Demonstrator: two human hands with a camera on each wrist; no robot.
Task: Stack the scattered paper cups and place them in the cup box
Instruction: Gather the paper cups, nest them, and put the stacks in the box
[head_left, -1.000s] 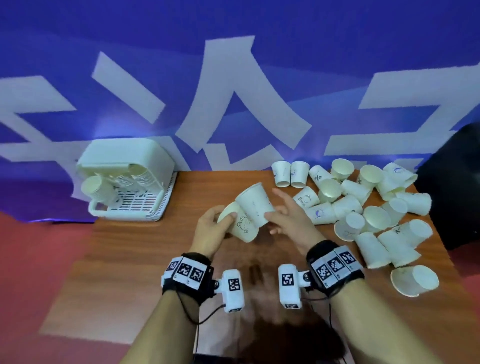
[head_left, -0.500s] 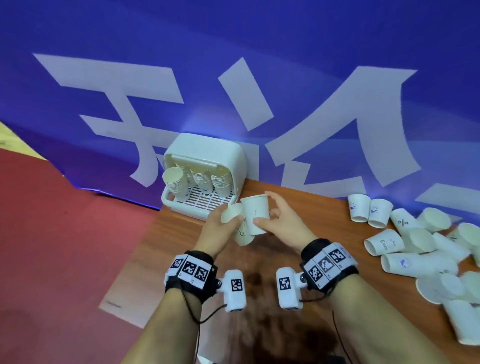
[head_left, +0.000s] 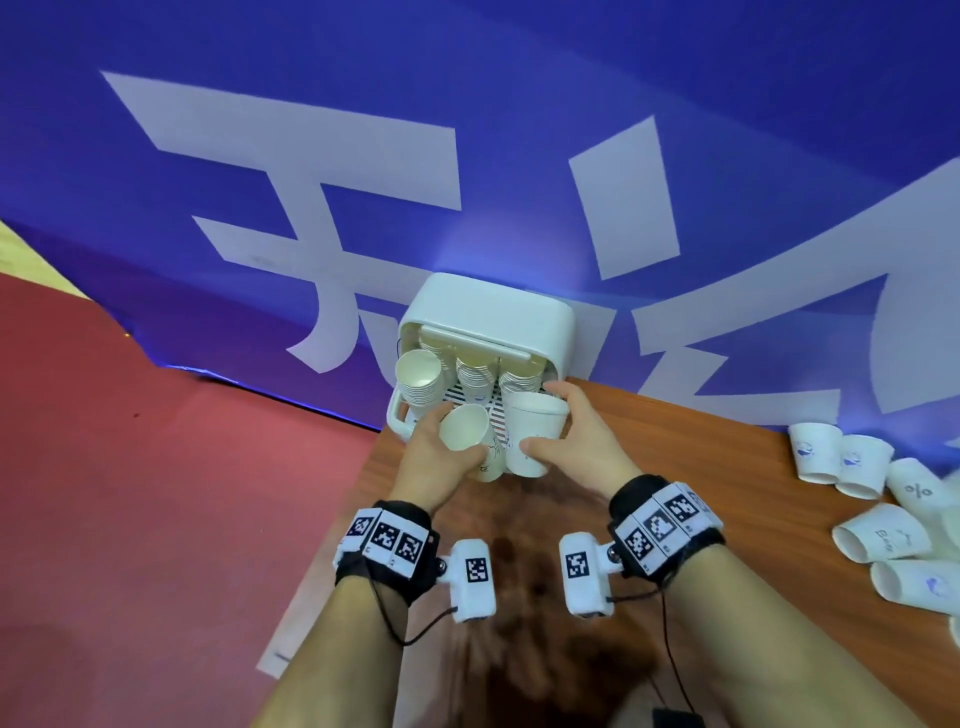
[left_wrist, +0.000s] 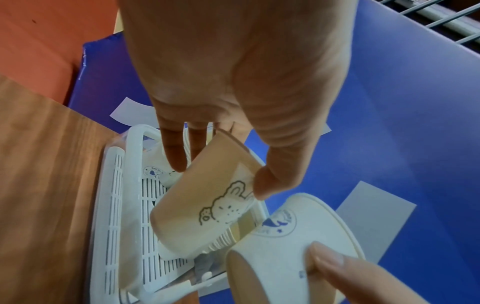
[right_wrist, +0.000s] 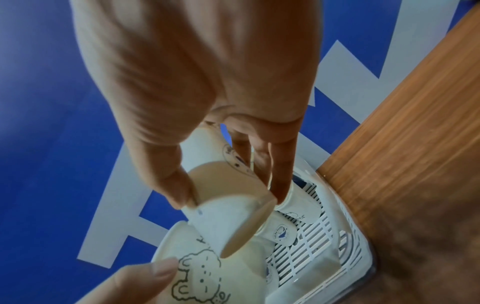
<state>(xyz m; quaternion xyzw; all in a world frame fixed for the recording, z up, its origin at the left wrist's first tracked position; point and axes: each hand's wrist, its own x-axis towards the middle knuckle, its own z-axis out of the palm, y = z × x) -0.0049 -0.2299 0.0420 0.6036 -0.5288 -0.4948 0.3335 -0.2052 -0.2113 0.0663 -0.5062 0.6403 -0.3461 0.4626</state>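
Observation:
My left hand (head_left: 457, 436) grips a white paper cup with a bear drawing (head_left: 465, 434), tilted with its mouth toward me. My right hand (head_left: 545, 418) pinches a second white cup (head_left: 532, 434), upright, side by side with the first. Both cups hang just over the slatted tray of the white cup box (head_left: 488, 317), which holds three stacks of cups (head_left: 421, 382) lying inside. In the left wrist view the bear cup (left_wrist: 207, 209) sits between thumb and fingers above the tray (left_wrist: 114, 205). The right wrist view shows the right hand's cup (right_wrist: 228, 214) next to the bear cup (right_wrist: 197, 267).
Several loose paper cups (head_left: 878, 535) lie scattered on the right side of the wooden table (head_left: 727, 452). A blue banner with white characters (head_left: 675, 130) hangs right behind the box. Red floor (head_left: 156, 493) lies beyond the table's left edge.
Both hands carried their cups left and away from me, from the middle of the table to the front of the cup box. The view swung left with them.

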